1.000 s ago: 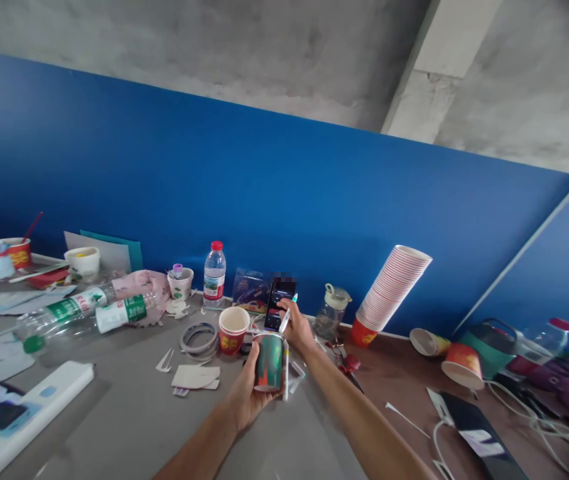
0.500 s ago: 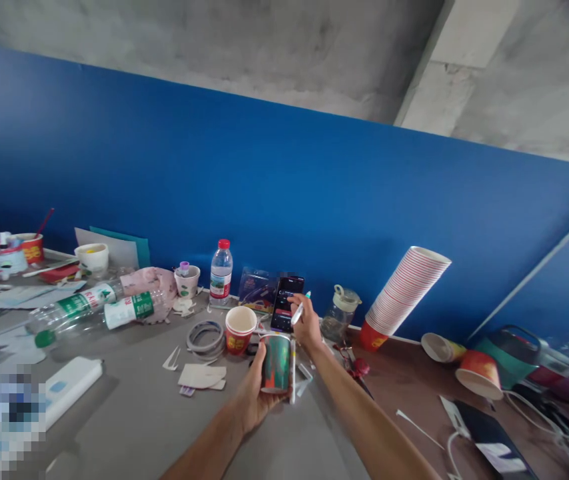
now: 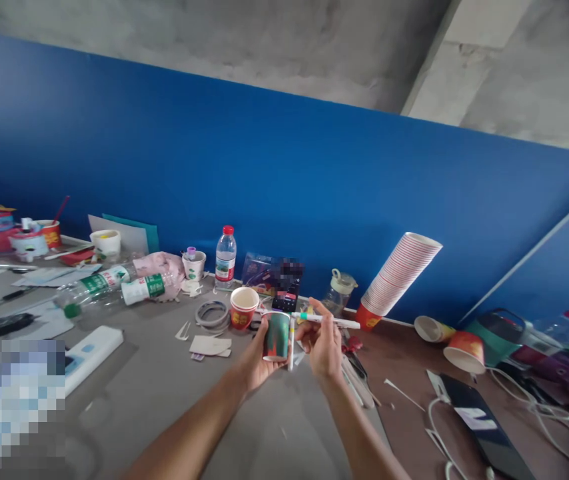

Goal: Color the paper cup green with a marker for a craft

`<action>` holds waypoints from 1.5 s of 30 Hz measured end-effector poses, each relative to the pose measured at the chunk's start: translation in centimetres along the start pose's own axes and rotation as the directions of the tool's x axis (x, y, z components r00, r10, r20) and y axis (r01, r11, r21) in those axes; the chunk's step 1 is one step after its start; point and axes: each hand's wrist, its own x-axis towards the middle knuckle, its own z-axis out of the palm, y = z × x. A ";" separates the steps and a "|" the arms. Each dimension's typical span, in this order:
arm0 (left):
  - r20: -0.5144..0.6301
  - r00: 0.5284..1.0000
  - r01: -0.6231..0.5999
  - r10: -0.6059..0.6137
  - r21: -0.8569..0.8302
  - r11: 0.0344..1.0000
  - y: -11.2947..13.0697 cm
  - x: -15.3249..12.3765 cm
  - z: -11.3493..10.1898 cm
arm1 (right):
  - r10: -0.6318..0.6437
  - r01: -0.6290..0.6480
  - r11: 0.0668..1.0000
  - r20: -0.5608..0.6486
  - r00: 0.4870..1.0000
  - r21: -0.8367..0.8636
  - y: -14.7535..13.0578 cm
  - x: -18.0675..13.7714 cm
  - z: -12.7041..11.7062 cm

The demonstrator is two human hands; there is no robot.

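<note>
Nearest the camera, both forearms reach over the grey table. The left hand is wrapped around a green-painted paper cup, holding it off the surface with a white stick lying against its right side. The right hand pinches a white marker pen between thumb and fingertips, lying roughly level with its green-banded tip just beside the cup's rim. Immediately beyond stand a red paper cup, a roll of tape and paper offcuts. Further back, against the blue partition, are a phone, an upright water bottle and a leaning stack of cups. Risk assessment: the cup is thin-walled and held in the air, so pen pressure could dent it or skew a line; the paint, if wet, may smear under the left fingers. The loosely pinched pen could slip among the clutter below.
</note>
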 end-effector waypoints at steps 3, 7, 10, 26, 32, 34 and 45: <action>0.010 1.000 -0.023 0.023 0.025 0.999 -0.1 0.1 -0.1 | -0.023 0.023 1.000 -0.015 1.000 -0.005 0.7 -0.7 -0.2; -0.029 0.999 -0.026 0.027 0.022 0.999 0.0 0.1 -0.2 | -0.049 0.050 0.999 -0.037 0.998 0.017 1.3 -1.1 -0.3; -0.050 0.999 -0.008 0.008 -0.008 1.000 0.1 0.2 -0.2 | -0.041 0.041 0.999 -0.017 0.999 0.009 2.1 -1.2 -0.5; -0.081 0.996 -0.032 0.028 -0.048 0.998 0.3 0.1 0.3 | -0.184 0.207 0.914 0.098 0.978 -0.349 4.8 -2.2 -1.5; -0.065 0.998 -0.012 0.009 -0.050 0.999 0.0 0.5 -0.3 | -0.164 0.201 0.910 0.130 0.978 -0.362 4.8 -2.1 -1.7; -0.054 0.998 -0.017 0.014 -0.052 0.999 0.0 0.6 -0.4 | -0.148 0.178 0.934 0.118 0.982 -0.310 4.8 -2.0 -1.7; -0.044 0.999 -0.026 0.024 -0.042 0.999 0.1 0.2 0.2 | -0.070 0.088 0.978 0.100 0.992 -0.187 4.2 -2.1 -1.4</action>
